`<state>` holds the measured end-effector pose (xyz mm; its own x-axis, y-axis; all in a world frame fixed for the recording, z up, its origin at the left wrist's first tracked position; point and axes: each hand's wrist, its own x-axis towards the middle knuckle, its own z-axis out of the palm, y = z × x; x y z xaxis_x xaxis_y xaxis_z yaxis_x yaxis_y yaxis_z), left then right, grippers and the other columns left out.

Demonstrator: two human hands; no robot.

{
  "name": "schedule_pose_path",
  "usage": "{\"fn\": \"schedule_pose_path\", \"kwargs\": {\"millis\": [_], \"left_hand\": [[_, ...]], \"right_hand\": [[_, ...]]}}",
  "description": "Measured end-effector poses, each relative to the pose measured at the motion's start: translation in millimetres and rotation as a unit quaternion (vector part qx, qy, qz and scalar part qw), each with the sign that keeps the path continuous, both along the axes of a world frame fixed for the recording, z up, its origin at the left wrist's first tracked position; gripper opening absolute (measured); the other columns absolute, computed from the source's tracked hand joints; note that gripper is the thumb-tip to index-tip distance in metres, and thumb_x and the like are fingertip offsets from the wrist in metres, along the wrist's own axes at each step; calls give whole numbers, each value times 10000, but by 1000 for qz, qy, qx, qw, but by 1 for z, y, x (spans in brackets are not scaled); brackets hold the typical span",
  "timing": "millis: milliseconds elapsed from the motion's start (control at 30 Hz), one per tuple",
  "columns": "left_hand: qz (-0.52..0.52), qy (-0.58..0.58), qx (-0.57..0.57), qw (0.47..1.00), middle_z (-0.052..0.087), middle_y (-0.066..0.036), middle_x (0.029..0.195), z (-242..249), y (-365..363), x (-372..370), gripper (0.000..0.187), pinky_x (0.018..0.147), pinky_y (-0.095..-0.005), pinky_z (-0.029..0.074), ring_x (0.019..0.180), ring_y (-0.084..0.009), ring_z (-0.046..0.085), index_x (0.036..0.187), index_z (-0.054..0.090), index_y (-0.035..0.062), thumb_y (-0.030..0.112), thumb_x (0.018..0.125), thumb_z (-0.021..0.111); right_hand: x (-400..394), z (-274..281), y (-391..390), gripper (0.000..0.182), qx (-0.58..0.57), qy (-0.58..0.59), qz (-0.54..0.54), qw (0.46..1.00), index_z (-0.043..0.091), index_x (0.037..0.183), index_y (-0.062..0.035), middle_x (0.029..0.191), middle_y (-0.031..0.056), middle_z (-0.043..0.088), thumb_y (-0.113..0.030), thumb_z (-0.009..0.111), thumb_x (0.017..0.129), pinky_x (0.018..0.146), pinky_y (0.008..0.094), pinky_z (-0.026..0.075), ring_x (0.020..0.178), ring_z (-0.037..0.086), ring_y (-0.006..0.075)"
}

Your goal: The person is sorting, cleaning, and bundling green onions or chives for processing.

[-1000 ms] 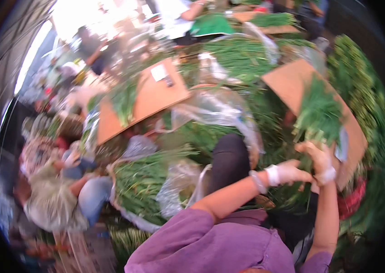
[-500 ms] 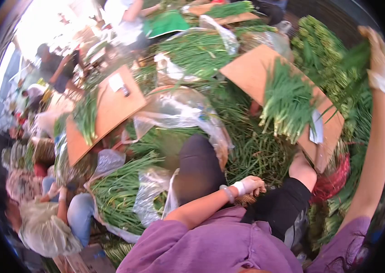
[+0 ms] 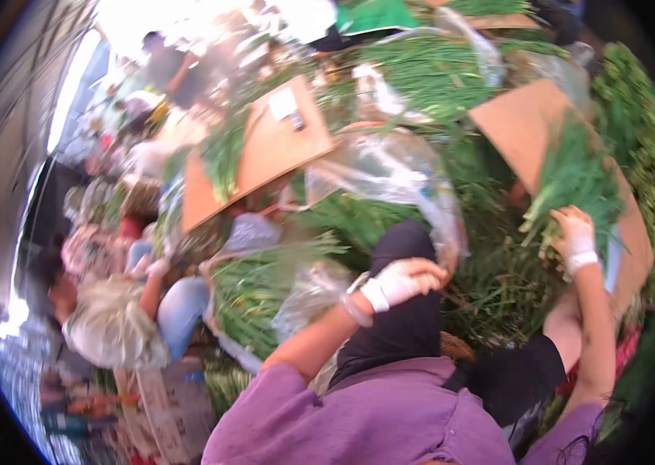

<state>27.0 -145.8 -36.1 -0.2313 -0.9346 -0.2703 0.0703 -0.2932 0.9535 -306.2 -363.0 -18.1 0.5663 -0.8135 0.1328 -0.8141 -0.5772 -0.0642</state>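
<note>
The right hand (image 3: 573,226) has come down from the side heap, so the green bunch (image 3: 579,182) is now in reach. Its fingers curl on the pale stems, on the board (image 3: 517,124). The left hand (image 3: 412,277) is well apart (too blurry to tell if it pinches), with the dark knee (image 3: 405,236) bumping up under it. Past that is crinkly plastic (image 3: 308,298).

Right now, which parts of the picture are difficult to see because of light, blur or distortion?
Head view: strong glare washes out the upper left; the wide lens curves the outer scene, with black corners; the left hand and green stalks look soft; the white paper is too blurred for any writing to be read.
</note>
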Motion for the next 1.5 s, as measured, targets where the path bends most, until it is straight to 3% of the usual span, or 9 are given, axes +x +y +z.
{"fn": "schedule_pose_path", "kwargs": {"millis": [267, 333, 467, 600, 867, 1033, 1133, 1300, 1500], "left_hand": [[291, -161, 2, 943, 625, -70, 994, 8, 103, 152, 312, 835, -256, 446, 920, -136, 567, 1133, 580, 18, 147, 849, 587], [270, -472, -46, 838, 633, -94, 1012, 4, 138, 180, 367, 867, -311, 444, 949, -240, 585, 1146, 580, 53, 146, 792, 613], [245, -627, 19, 739, 501, -160, 1248, -13, 215, 211, 505, 977, -391, 378, 1137, -347, 471, 1200, 537, 83, 245, 735, 647], [175, -597, 214, 753, 326, -196, 1398, -14, 276, 209, 719, 1042, -392, 307, 1282, -352, 323, 1337, 399, 109, 362, 722, 672], [212, -488, 245, 810, 252, -158, 1446, -38, 344, 192, 759, 1042, -347, 308, 1288, -306, 331, 1376, 331, 114, 336, 733, 667], [246, -513, 189, 800, 327, -161, 1404, -36, 358, 182, 666, 987, -382, 377, 1213, -335, 418, 1339, 393, 143, 228, 744, 679], [274, -543, 130, 783, 437, -152, 1320, -32, 361, 179, 541, 931, -398, 425, 1129, -336, 490, 1264, 480, 159, 191, 754, 657], [302, -569, 45, 763, 543, -105, 1197, -26, 359, 175, 402, 871, -381, 461, 1041, -297, 548, 1166, 548, 161, 135, 772, 623], [280, -574, 28, 769, 550, -89, 1189, -32, 343, 163, 384, 869, -376, 462, 1040, -285, 551, 1147, 560, 161, 131, 769, 621]], "right_hand": [[-5, 10, 11, 740, 47, -61, 39, 996, 481, 1243, -81, 1257, 158, 482, -61, 710, 539, 986, 423, 335, 1146, 451, 341], [4, 11, 12, 644, 64, -76, 87, 991, 498, 1222, -67, 1247, 179, 480, -164, 701, 619, 972, 434, 347, 1135, 456, 359], [57, 22, 37, 514, 70, -111, 164, 978, 565, 1112, -18, 1167, 206, 525, -377, 606, 747, 950, 431, 368, 1085, 487, 380], [126, 30, 72, 424, 106, -149, 241, 953, 600, 1034, -21, 1123, 190, 555, -243, 661, 678, 922, 424, 395, 1036, 520, 355], [287, 12, 215, 319, 229, -127, 384, 885, 656, 949, -73, 1043, 153, 609, -168, 653, 645, 880, 401, 445, 970, 573, 327], [325, -49, 281, 594, 165, 112, 478, 855, 519, 1197, -160, 1175, 77, 553, -296, 717, 654, 963, 447, 341, 1183, 435, 267], [328, -68, 288, 395, 186, 338, 425, 819, 599, 1111, -243, 988, 88, 656, -275, 636, 719, 978, 462, 313, 989, 604, 256], [301, -79, 246, 303, 201, 246, 416, 852, 643, 1061, -245, 877, 110, 665, -258, 584, 763, 729, 361, 488, 825, 644, 255], [274, -36, 209, 272, 259, 92, 336, 901, 685, 968, -139, 835, 119, 665, -225, 676, 710, 756, 364, 495, 779, 639, 271]]}}
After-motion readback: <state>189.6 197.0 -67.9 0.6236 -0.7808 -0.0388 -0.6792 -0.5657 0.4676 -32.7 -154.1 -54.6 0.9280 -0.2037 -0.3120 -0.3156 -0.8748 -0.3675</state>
